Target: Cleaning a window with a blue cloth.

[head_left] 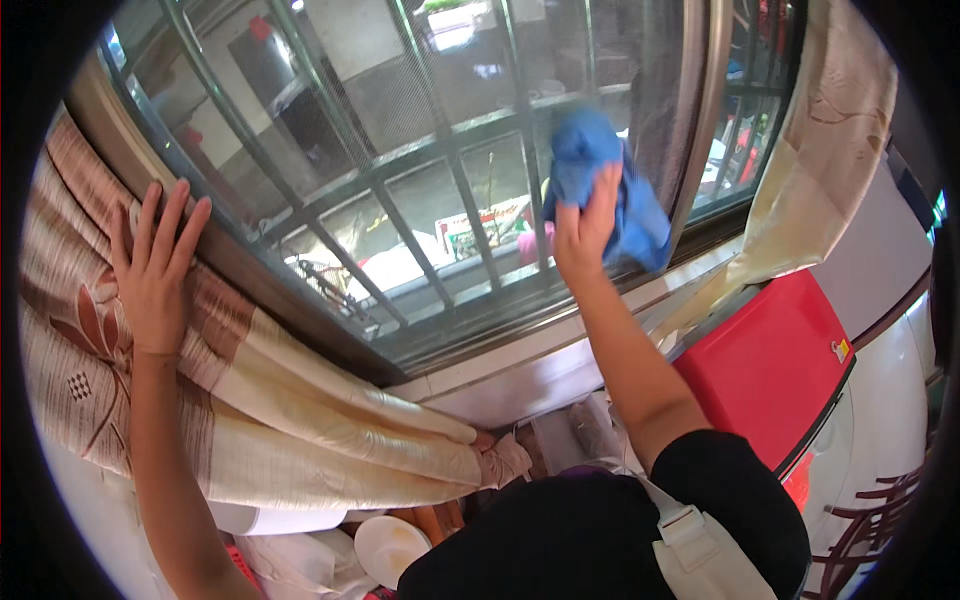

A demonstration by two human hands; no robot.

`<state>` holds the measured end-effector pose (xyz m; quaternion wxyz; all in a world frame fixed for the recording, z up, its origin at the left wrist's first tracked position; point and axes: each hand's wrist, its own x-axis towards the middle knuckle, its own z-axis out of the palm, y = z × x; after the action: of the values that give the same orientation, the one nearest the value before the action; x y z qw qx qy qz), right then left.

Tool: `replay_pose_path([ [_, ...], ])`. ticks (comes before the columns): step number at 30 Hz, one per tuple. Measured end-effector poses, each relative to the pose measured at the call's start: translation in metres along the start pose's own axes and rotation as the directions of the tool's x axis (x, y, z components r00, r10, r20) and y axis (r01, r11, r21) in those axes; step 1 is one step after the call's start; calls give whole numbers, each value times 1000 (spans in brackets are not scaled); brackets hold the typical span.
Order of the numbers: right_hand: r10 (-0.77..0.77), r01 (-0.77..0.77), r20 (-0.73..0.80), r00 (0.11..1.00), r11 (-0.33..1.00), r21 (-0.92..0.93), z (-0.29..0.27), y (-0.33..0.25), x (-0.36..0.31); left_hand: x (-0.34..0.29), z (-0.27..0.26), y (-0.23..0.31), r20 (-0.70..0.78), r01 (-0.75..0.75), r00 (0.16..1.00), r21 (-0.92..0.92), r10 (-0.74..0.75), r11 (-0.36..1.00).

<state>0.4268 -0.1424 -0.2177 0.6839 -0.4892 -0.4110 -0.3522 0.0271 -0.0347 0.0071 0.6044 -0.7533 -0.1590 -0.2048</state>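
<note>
A blue cloth (632,215) is bunched under my right hand (588,228), which grips it against the window glass (400,90). The top of the cloth is smeared by motion. My left hand (155,265) lies with fingers spread over the patterned curtain (240,410), its fingertips reaching the brown window frame (270,295) at the left. Nothing is held in that hand. Behind the glass stand metal bars (430,155).
A red box-shaped thing with a flat top (765,350) stands at the right below the sill. A light curtain (800,150) hangs on the window's right side. Dark wooden chairs (875,530) are at the lower right, and a white round dish (390,550) sits low near my body.
</note>
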Motion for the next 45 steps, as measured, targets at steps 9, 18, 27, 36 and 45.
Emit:
replay_pose_path([
  [9, -661, 603, 472, 584, 742, 293, 48, -65, -76, -5, 4, -5, -6, -8, 1000, 37, 9, 999],
  [18, -108, -209, 994, 34, 971, 113, -32, -31, -136, -5, 8, 0, 55, 0, 998, 32, -2, 999],
  [27, 159, -114, 610, 776, 987, -112, -103, 46, -160, -9, 9, -14, 41, -62, 997, 66, 60, 996],
  [36, 807, -806, -315, 499, 566, 173, -119, 81, -99, -4, 13, -6, -14, -69, 997, 53, 70, 996],
  [45, 915, -818, -140, 379, 402, 411, -124, 36, -92, -10, 10, -8, 7, -72, 997, 70, 71, 995],
])
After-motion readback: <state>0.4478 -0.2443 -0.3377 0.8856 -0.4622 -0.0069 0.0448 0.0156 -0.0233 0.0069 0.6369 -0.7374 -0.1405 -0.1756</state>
